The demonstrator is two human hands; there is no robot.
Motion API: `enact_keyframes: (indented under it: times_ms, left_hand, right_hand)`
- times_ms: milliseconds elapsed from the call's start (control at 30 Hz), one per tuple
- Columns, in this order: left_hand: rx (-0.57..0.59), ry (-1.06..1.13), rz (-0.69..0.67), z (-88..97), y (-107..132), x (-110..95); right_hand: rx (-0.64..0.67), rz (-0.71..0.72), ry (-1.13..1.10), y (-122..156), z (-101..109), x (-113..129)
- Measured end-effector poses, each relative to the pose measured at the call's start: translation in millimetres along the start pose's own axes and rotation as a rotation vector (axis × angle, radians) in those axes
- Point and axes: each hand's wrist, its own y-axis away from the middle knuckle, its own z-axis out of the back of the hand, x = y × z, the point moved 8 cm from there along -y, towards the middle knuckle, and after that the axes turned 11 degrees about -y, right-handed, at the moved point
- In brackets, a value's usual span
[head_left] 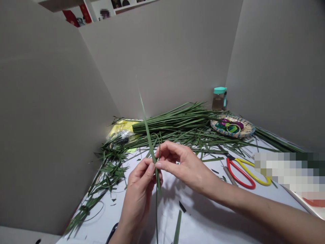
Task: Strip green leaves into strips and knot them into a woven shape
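Observation:
A long green leaf strip (pixel 148 130) stands nearly upright between my hands, its tip reaching up past the grey wall. My left hand (pixel 140 189) pinches it from below with thumb and fingers closed. My right hand (pixel 179 162) comes in from the right and pinches the same strip at about the same height, fingers curled. A thinner strand splits off and hangs down below the hands. Both hands hover above the white table (pixel 203 217).
A big bundle of green leaves (pixel 177 123) lies across the back of the table, with cut scraps (pixel 109 169) to the left. Red and yellow scissors (pixel 242 169), a woven tray (pixel 233 127), a teal-capped bottle (pixel 219 98) and a yellow bag (pixel 123 127) lie around. Grey walls enclose three sides.

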Motion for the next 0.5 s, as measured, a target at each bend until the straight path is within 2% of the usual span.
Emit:
enact_keyframes:
  times_ms: [100, 233, 367, 500]
  left_hand:
    - [-0.014, -0.007, -0.009, 2.0, 0, 0]
    - [-0.045, 0.003, -0.033, 6.8, -1, -2]
    - [-0.04, 0.076, -0.017, 9.7, -4, 1]
    - [0.019, 0.182, 0.024, 7.6, -5, 1]
  right_hand:
    - [0.001, -0.001, 0.039, 1, 2, 1]
    - [-0.035, -0.02, 0.125, -2, 14, 6]
    - [0.066, -0.014, 0.392, -13, 21, 24]
    - [0.182, 0.029, 0.638, -32, 34, 56]
